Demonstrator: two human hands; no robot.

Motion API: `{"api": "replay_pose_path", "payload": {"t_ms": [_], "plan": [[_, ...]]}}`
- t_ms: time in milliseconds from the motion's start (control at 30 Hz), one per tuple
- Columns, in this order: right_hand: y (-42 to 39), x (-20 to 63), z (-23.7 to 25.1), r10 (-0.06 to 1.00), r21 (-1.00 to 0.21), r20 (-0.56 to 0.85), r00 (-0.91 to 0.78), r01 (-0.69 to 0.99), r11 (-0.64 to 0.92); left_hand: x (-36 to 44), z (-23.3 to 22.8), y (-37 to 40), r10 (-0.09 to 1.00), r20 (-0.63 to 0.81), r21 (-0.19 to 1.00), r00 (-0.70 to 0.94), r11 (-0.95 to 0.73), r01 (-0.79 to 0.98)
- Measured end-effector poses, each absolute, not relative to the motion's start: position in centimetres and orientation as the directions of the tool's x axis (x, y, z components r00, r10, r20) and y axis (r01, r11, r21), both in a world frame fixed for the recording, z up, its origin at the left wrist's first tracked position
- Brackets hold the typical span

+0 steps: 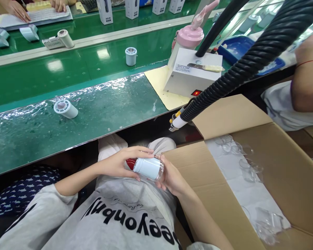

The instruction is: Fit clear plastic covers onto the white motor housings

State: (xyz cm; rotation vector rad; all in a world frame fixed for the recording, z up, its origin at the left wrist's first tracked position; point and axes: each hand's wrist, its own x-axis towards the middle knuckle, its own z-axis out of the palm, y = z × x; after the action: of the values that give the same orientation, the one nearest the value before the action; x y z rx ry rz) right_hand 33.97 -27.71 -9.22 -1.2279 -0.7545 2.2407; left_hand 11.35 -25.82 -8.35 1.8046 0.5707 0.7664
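Over my lap, both hands hold a small pale-blue cylinder point(148, 168) with a clear plastic cap on its right end. My left hand point(120, 163) grips its left end, with something red partly hidden behind the fingers. My right hand point(170, 177) cups the clear capped end. A similar cylinder point(65, 108) lies on its side on the plastic-covered green bench point(106, 111). Another point(130, 56) stands upright on the green conveyor belt point(67, 69).
An open cardboard box point(250, 180) at my right holds several clear plastic caps point(247, 170). A black corrugated hose point(237, 69) ends at a nozzle by the bench edge. A white machine box point(193, 73) stands behind it. Other people's hands point(17, 9) and an arm point(305, 80) are nearby.
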Motion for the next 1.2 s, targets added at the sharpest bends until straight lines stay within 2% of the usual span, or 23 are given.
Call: {"api": "replay_pose_path", "payload": {"t_ms": [100,200,267,333,400,433,500,533,600,667,733,833,933,1000,1200], "plan": [[-27.6,34.0,-9.2,0.547,-0.601,-0.611,-0.572,-0.114,-0.791,11.4,-8.1,-25.9,0.697,0.24,0.934,0.675,-0.356,0.035],[-27.5,34.0,-9.2,0.504,-0.575,-0.601,-0.621,-0.102,-0.812,11.5,-7.7,-26.1,0.711,0.23,0.931,0.664,-0.359,0.062],[-27.7,34.2,-9.4,0.513,-0.609,-0.579,-0.633,-0.083,-0.789,11.6,-7.4,-26.2,0.731,0.199,0.938,0.653,-0.335,0.089],[-27.9,34.7,-9.6,0.591,-0.707,-0.543,-0.597,-0.054,-0.705,11.6,-7.0,-26.3,0.763,0.136,0.954,0.632,-0.272,0.123],[-28.2,35.3,-9.7,0.748,-0.859,-0.454,-0.484,0.018,-0.511,11.6,-6.6,-26.5,0.796,0.036,0.973,0.604,-0.166,0.161],[-28.3,35.6,-9.8,0.836,-0.928,-0.361,-0.413,0.07,-0.366,11.6,-6.4,-26.5,0.806,-0.017,0.979,0.591,-0.107,0.174],[-28.5,36.2,-9.8,0.942,-0.985,-0.062,-0.331,0.175,-0.004,11.7,-6.2,-26.7,0.814,-0.099,0.984,0.572,-0.005,0.177],[-28.5,36.4,-9.9,0.933,-0.961,0.113,-0.342,0.202,0.191,11.8,-6.1,-26.8,0.815,-0.122,0.985,0.566,0.031,0.169],[-28.5,36.6,-9.9,0.813,-0.837,0.402,-0.421,0.192,0.513,12.0,-6.0,-26.8,0.815,-0.154,0.985,0.558,0.082,0.152],[-28.3,36.7,-9.9,0.692,-0.735,0.517,-0.504,0.152,0.66,12.0,-6.1,-26.8,0.81,-0.177,0.983,0.56,0.118,0.14],[-28.3,36.8,-9.9,0.703,-0.77,0.477,-0.528,0.135,0.624,11.9,-6.2,-26.7,0.795,-0.178,0.984,0.579,0.132,0.122],[-28.4,36.8,-10.1,0.829,-0.943,0.259,-0.495,0.057,0.329,11.5,-6.4,-26.6,0.776,-0.131,0.991,0.617,0.08,0.11],[-28.7,36.7,-10.3,0.88,-0.993,0.105,-0.463,-0.104,0.064,11.2,-6.6,-26.5,0.756,-0.111,0.993,0.645,0.064,0.096],[-28.7,36.6,-10.5,0.888,-0.991,0.088,-0.451,-0.127,0.034,11.1,-6.8,-26.6,0.741,-0.121,0.992,0.661,0.12,0.048],[-28.5,36.8,-10.3,0.872,-0.981,0.122,-0.475,0.075,0.178,11.3,-8.2,-26.8,0.707,-0.161,0.97,0.689,0.243,-0.022]]}}
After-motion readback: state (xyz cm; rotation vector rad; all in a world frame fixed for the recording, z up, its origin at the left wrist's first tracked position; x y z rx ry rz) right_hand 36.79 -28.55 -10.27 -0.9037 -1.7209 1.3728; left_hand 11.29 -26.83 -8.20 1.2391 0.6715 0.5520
